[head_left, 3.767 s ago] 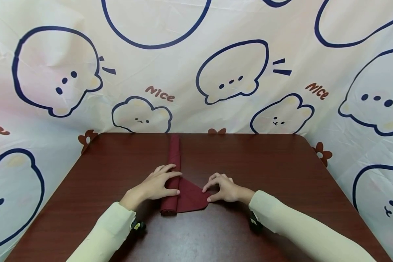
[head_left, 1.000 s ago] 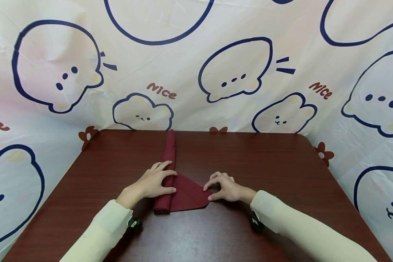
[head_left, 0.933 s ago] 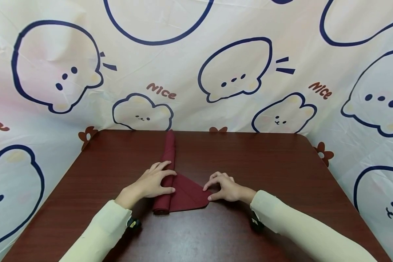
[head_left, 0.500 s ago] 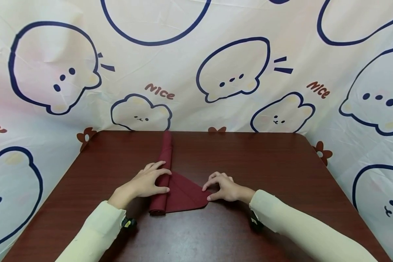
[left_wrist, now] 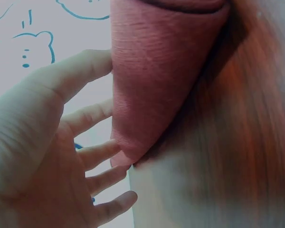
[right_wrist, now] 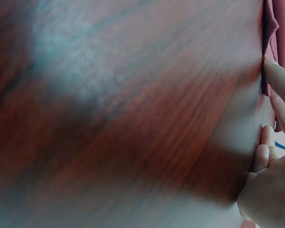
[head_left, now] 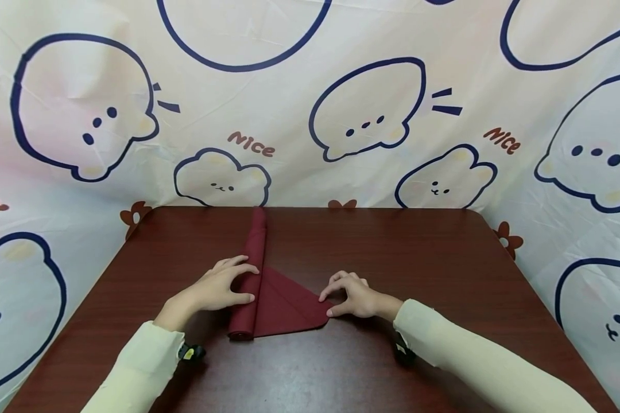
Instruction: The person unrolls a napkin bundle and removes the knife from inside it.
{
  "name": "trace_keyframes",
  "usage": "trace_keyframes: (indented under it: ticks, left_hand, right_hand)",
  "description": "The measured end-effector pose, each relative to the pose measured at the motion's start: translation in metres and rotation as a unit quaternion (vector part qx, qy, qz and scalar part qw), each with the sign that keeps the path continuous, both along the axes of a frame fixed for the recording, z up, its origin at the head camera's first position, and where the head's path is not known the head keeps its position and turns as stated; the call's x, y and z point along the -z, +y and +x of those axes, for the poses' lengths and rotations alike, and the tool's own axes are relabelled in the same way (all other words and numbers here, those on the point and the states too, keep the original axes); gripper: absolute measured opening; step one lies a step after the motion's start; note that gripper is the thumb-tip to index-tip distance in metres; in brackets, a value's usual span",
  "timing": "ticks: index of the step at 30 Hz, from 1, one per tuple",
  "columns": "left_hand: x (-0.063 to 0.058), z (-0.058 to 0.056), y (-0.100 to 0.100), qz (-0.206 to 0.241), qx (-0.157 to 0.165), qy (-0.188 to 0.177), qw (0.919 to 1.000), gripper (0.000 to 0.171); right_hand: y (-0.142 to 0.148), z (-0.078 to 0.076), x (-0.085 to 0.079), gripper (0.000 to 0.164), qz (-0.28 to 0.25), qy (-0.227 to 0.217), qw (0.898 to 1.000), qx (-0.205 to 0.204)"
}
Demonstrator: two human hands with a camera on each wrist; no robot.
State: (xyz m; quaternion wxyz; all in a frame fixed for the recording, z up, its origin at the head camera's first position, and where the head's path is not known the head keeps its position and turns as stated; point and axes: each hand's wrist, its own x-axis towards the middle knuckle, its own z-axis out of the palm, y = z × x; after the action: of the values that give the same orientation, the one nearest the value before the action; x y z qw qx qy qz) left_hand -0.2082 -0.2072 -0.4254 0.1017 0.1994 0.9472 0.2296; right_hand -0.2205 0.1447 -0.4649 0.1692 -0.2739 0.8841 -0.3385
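A dark red cloth (head_left: 289, 304) lies mostly left of the tabletop's (head_left: 403, 252) middle, its rolled part reaching the far edge under the left hand's (head_left: 209, 289) spread fingers, seemingly for steadiness, while the right hand (head_left: 357, 298) pinches the loose corner, apparently as an anchor.

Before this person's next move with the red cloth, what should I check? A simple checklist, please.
1. Left hand on the roll: ok, fingers and thumb touch it.
2. Flap held: ok, the right hand has thumb and finger at its tip.
3. Roll's far end fully on the table: cannot tell, it reaches the far edge.
4. Flap free of creases: cannot tell, a line crosses it.
5. Roll tight inside: cannot tell.
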Motion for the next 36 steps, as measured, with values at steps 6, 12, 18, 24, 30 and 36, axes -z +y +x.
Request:
trace_keyframes:
  ticks: [6,12,18,24,30,36]
  left_hand:
    - [-0.003,0.0,-0.011,0.0,-0.009,-0.019,0.9998,0.052]
    - [0.0,0.0,-0.019,0.025,-0.018,-0.033,0.999,0.051]
    - [0.002,-0.001,-0.021,0.033,-0.013,-0.035,0.9987,0.051]
    - [0.002,-0.002,-0.02,0.031,-0.011,-0.034,0.9989,0.051]
    - [-0.002,-0.001,-0.017,0.022,-0.012,-0.034,0.9991,0.049]
    - [-0.007,-0.001,-0.012,0.011,-0.018,-0.032,0.9992,0.052]
  right_hand:
    - [0.001,0.0,0.0,0.024,-0.001,-0.001,1.0,0.002]
    - [0.001,-0.001,0.0,0.024,-0.002,-0.002,1.0,0.004]
    - [0.001,0.0,0.0,0.024,-0.001,0.0,1.0,0.004]
    - [0.0,0.0,0.0,0.024,-0.003,0.0,1.0,0.003]
    - [0.0,0.0,0.001,0.024,-0.002,0.003,1.0,0.001]
    - [0.0,0.0,0.0,0.025,-0.004,0.003,1.0,0.0]
